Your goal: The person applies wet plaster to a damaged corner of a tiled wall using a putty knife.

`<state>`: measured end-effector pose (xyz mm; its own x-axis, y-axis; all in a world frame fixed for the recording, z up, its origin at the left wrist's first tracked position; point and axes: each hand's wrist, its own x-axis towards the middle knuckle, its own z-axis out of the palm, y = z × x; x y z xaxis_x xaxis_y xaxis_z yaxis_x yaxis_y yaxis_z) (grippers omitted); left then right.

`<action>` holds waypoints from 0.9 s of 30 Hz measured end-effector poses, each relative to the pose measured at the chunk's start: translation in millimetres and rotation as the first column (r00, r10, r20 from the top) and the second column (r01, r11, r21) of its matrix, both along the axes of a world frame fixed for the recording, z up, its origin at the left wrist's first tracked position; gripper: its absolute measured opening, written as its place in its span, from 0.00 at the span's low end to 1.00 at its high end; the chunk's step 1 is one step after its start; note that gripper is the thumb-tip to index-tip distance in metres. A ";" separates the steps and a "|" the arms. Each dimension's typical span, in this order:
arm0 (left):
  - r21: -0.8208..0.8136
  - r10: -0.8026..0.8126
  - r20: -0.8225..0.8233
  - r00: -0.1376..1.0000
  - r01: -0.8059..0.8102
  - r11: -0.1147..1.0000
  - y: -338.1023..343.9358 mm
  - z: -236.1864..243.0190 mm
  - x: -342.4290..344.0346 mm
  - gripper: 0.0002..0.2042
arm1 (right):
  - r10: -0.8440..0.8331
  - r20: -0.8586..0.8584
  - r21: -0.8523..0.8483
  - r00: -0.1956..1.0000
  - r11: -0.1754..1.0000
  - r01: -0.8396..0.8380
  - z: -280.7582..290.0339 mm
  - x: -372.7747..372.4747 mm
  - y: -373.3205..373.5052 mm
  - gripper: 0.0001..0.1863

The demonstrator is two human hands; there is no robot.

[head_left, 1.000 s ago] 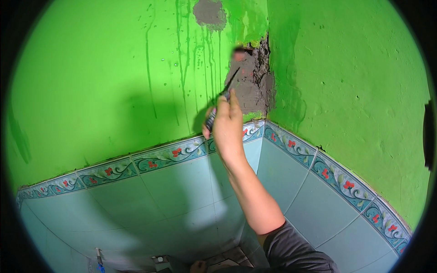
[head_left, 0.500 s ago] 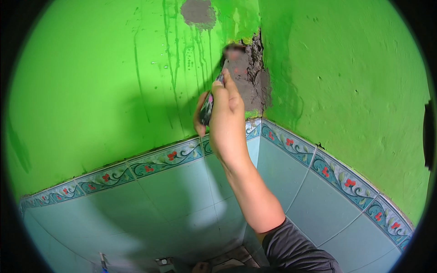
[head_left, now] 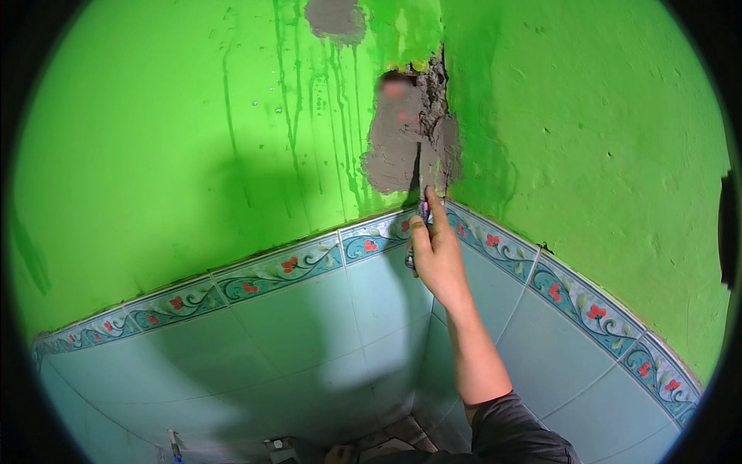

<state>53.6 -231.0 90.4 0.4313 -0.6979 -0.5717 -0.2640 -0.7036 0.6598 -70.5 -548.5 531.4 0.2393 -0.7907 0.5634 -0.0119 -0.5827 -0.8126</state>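
My right hand [head_left: 439,254] is wrapped round the handle of a putty knife [head_left: 427,172], with the index finger stretched along it. The knife's narrow blade points up, at the lower right part of a grey mortar patch [head_left: 393,147] near the wall corner. Whether the blade presses on the mortar cannot be made out. Rough, broken mortar [head_left: 437,89] runs up the corner, with a dark hollow at the patch's top. A small blurred reddish spot lies there. My left hand is not seen.
Green painted walls [head_left: 587,131] meet at the corner, with wet drips on the left one. Another grey patch [head_left: 336,19] is higher up. Below run a floral tile border [head_left: 270,274] and plain blue-green tiles [head_left: 541,348]. Small objects, partly hidden, lie along the bottom edge.
My right hand with the putty knife has moved down and to the right, from the patch's upper left to its lower right. More of the mortar's left side now shows.
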 end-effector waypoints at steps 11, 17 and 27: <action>0.018 -0.113 -0.007 0.994 0.113 0.993 -13.8 42.3 -7.5 0.32 | 0.348 0.153 0.040 0.925 0.933 -0.357 21.9 -5.0 40.3 0.34; 0.069 -0.172 0.097 0.980 0.165 0.984 -25.4 58.3 -17.2 0.31 | 0.131 0.119 -0.072 0.984 0.990 -0.123 13.2 -3.6 5.3 0.34; 0.034 -0.027 -0.045 0.999 0.028 0.999 -1.5 21.1 -17.9 0.29 | 0.198 0.233 0.006 0.952 0.979 -0.205 5.6 1.7 42.0 0.34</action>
